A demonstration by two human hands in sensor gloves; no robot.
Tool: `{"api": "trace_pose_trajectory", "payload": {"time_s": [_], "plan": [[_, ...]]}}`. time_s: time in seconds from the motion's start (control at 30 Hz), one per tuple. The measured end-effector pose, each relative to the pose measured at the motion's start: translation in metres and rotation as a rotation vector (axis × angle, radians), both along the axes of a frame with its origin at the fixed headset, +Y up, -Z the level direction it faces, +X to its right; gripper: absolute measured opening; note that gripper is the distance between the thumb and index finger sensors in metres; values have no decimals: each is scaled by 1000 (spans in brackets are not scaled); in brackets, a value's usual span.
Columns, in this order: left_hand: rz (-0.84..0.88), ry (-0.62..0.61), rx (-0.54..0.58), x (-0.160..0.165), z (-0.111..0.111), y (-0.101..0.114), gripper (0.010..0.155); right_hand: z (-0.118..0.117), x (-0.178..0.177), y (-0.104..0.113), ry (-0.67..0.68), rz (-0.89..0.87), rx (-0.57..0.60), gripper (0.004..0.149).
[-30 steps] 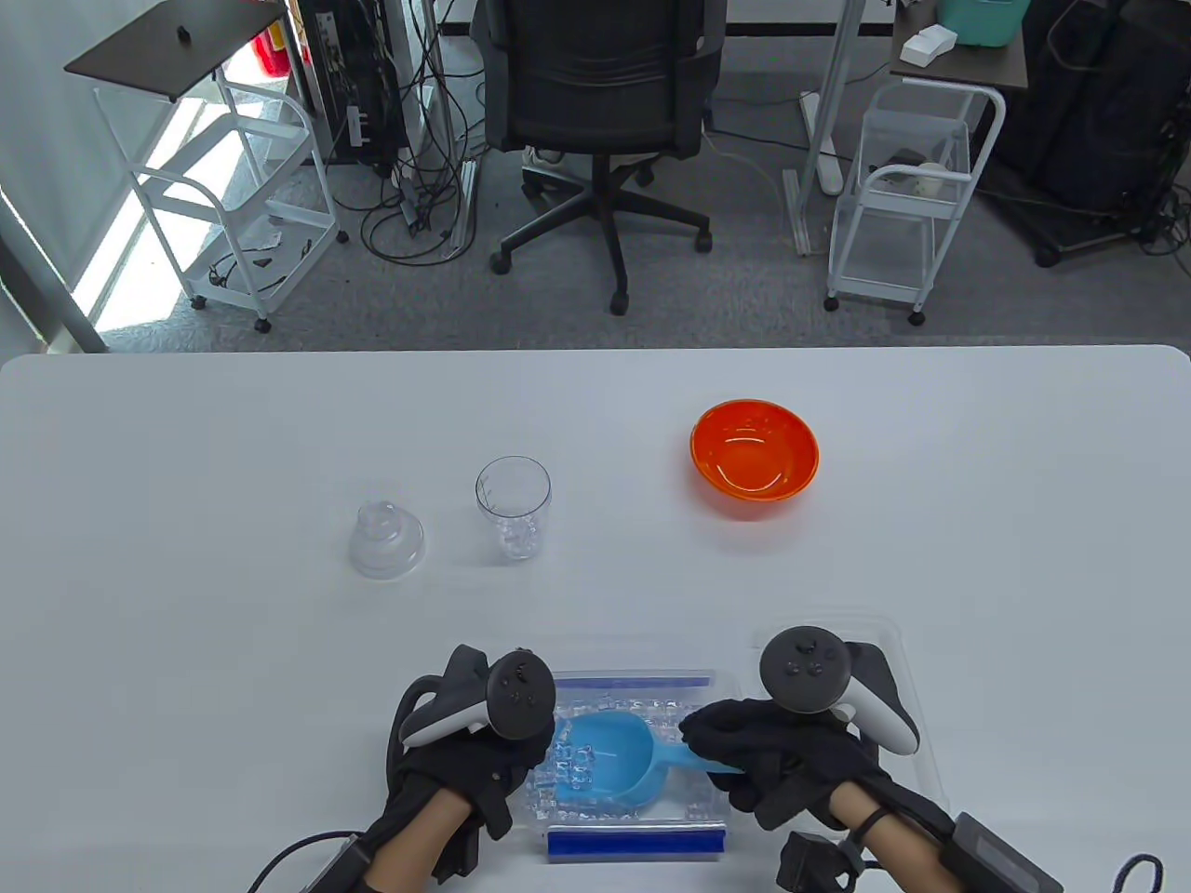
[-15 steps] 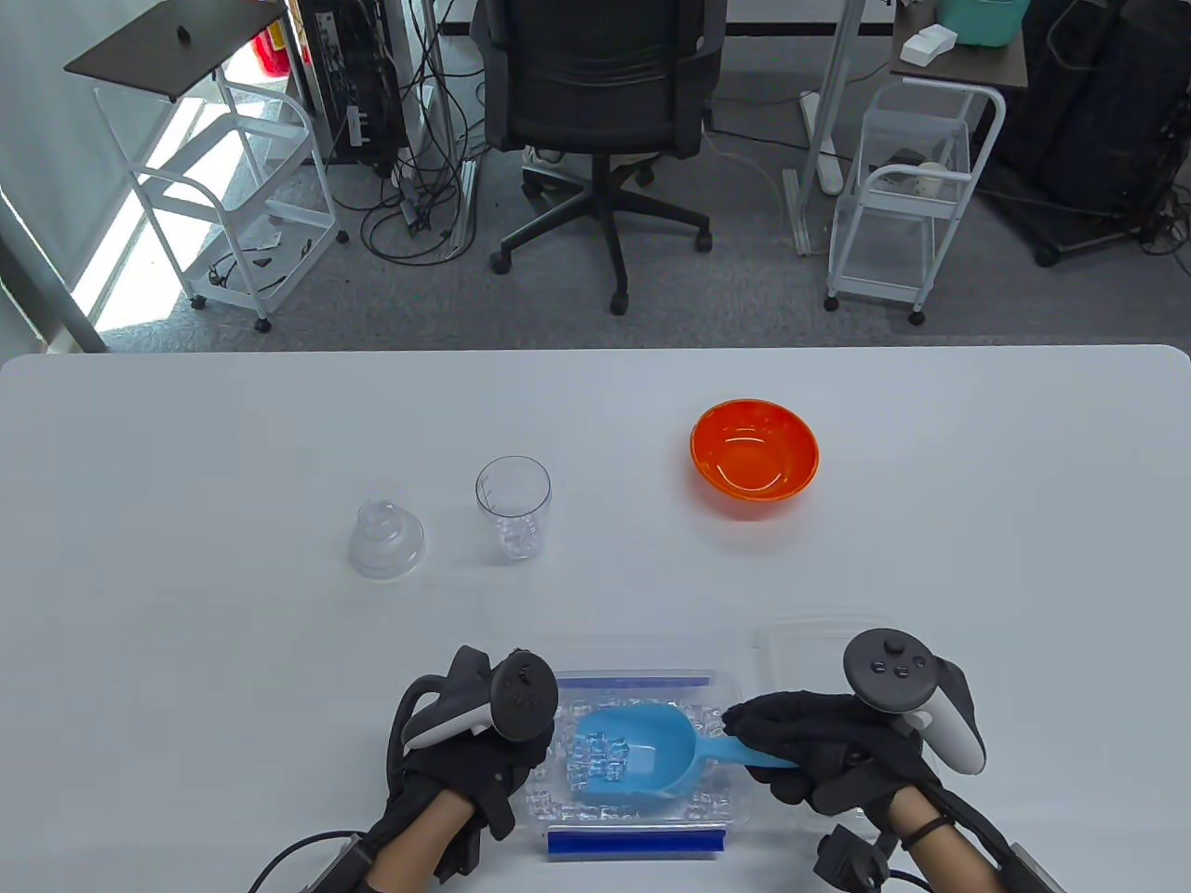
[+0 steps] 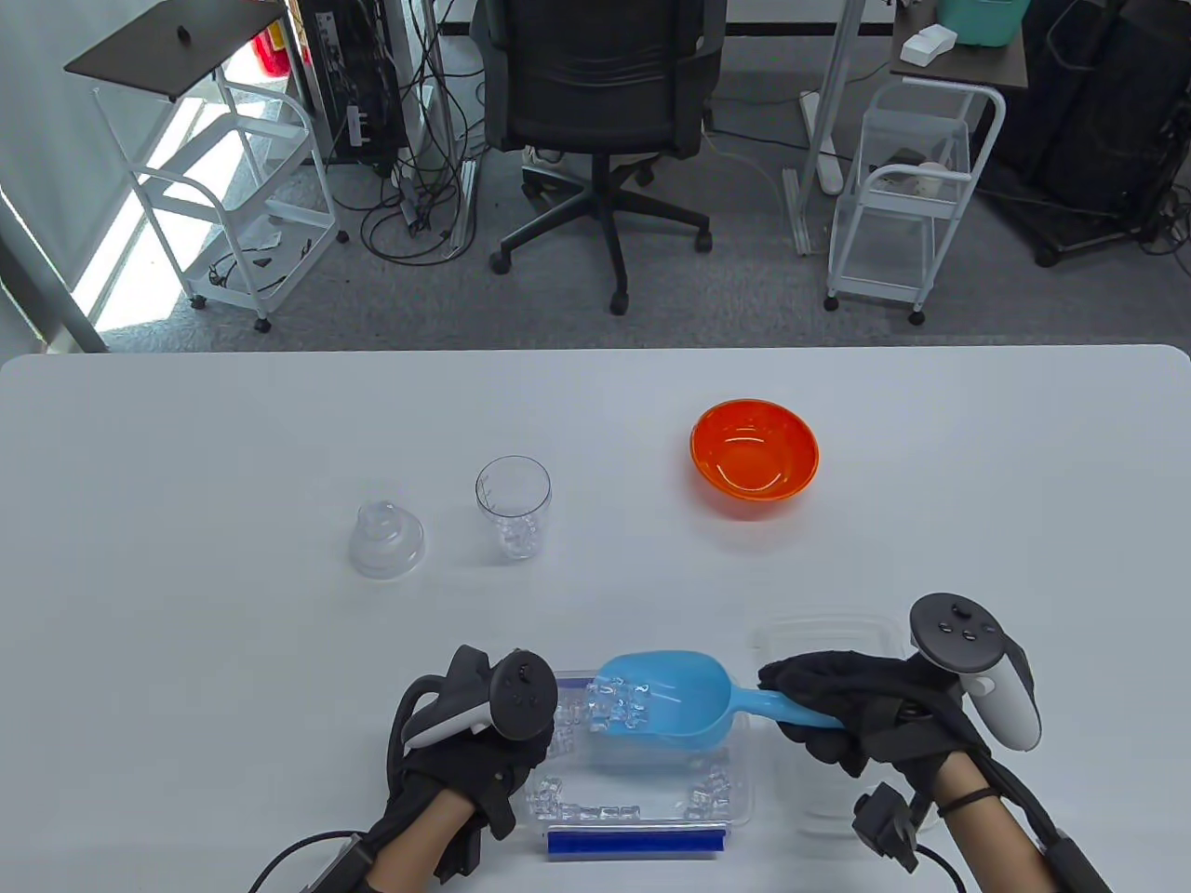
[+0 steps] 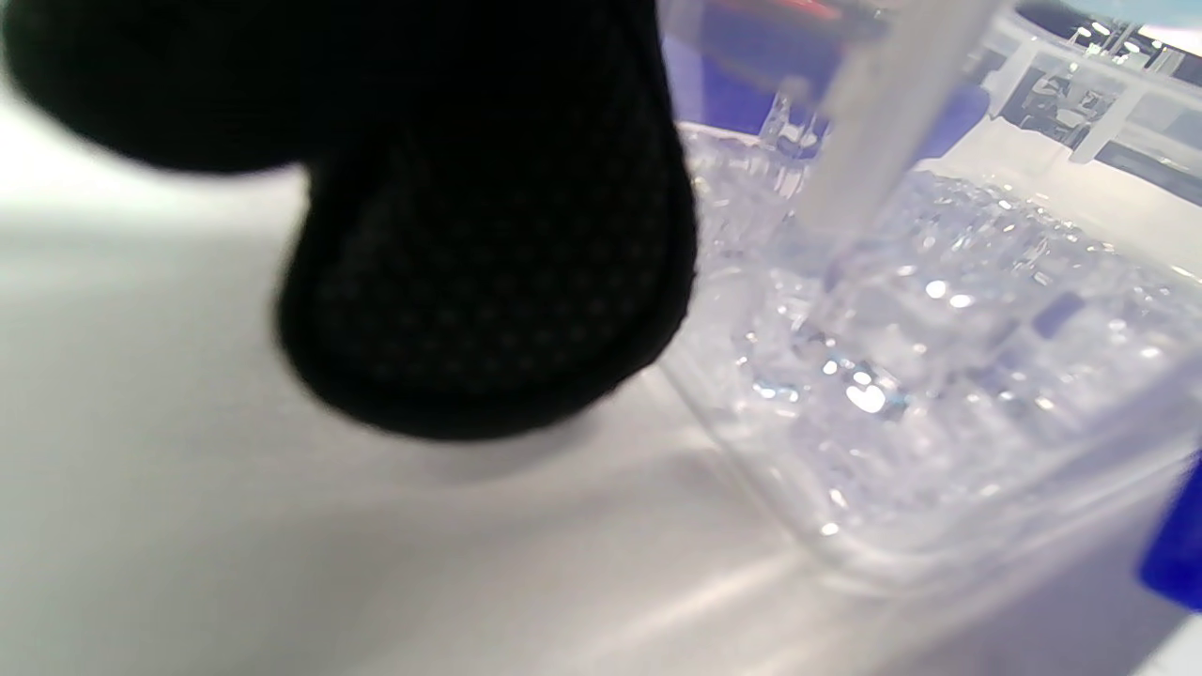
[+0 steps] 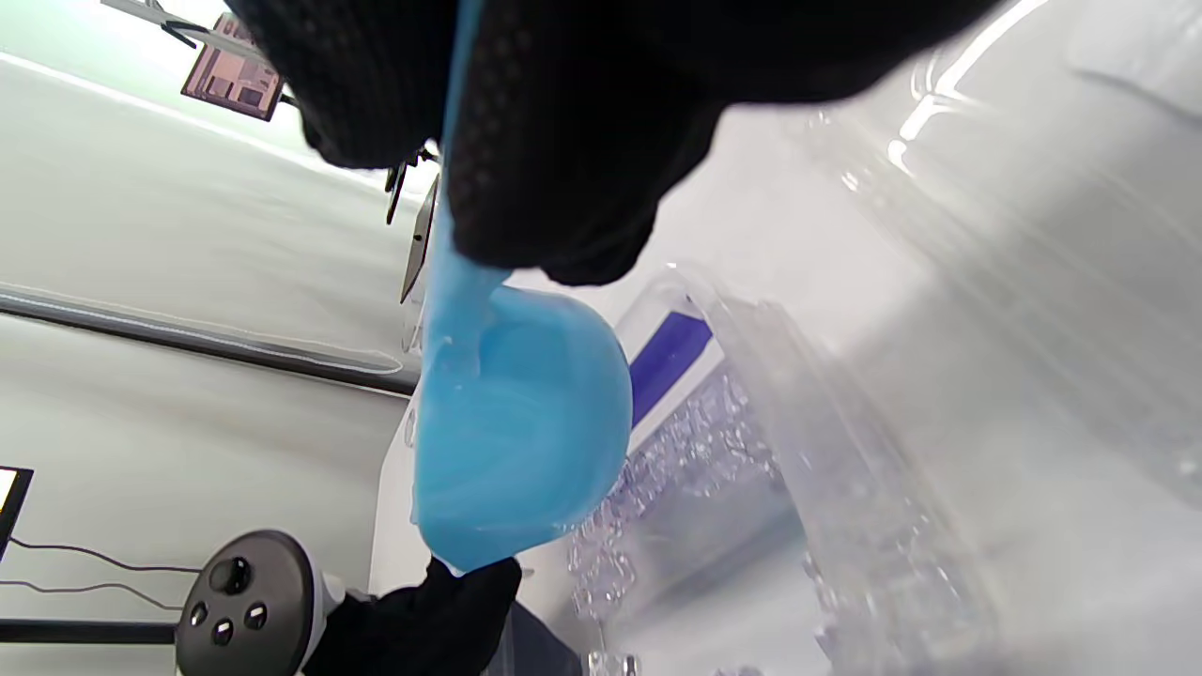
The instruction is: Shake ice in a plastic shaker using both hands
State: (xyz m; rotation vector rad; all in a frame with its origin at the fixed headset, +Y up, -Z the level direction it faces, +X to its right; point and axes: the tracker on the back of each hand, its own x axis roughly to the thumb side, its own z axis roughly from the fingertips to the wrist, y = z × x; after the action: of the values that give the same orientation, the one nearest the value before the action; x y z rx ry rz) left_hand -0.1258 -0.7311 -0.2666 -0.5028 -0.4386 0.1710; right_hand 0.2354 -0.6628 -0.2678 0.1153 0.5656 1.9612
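The clear shaker cup [image 3: 513, 507] stands mid-table with some ice at its bottom. Its clear domed lid [image 3: 385, 540] sits to its left. My right hand [image 3: 851, 712] grips the handle of a blue scoop [image 3: 665, 699] that holds ice cubes, raised over the clear ice container [image 3: 735, 791]. The scoop also shows in the right wrist view [image 5: 521, 422]. My left hand [image 3: 484, 744] rests against the container's left side; in the left wrist view a gloved finger [image 4: 488, 272] sits beside the container wall [image 4: 901, 376].
An orange bowl [image 3: 754, 449] sits at mid-right. The container's clear lid [image 3: 828, 637] lies to the right of the ice container, under my right hand. A blue strip [image 3: 635, 841] lies along the container's near edge.
My right hand has lifted the scoop out of the ice, loaded with cubes, and moved right and away from me. The left hand has stayed put.
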Motion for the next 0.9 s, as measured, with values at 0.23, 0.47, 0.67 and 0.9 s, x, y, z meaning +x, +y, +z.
{"api": "trace_pose_trajectory", "payload": {"time_s": [0.23, 0.47, 0.67, 0.9], "plan": [[5, 0, -2, 0, 0, 0, 71, -28, -4, 28, -99, 9, 56, 46], [4, -1, 0, 0, 0, 0, 71, -65, -23, 56, -187, 32, 98, 46], [-8, -1, 13, 0, 0, 0, 71, -90, -53, 70, -227, 49, 102, 46], [-7, -2, 12, 0, 0, 0, 71, -114, -93, 72, -258, 120, 123, 46]]}}
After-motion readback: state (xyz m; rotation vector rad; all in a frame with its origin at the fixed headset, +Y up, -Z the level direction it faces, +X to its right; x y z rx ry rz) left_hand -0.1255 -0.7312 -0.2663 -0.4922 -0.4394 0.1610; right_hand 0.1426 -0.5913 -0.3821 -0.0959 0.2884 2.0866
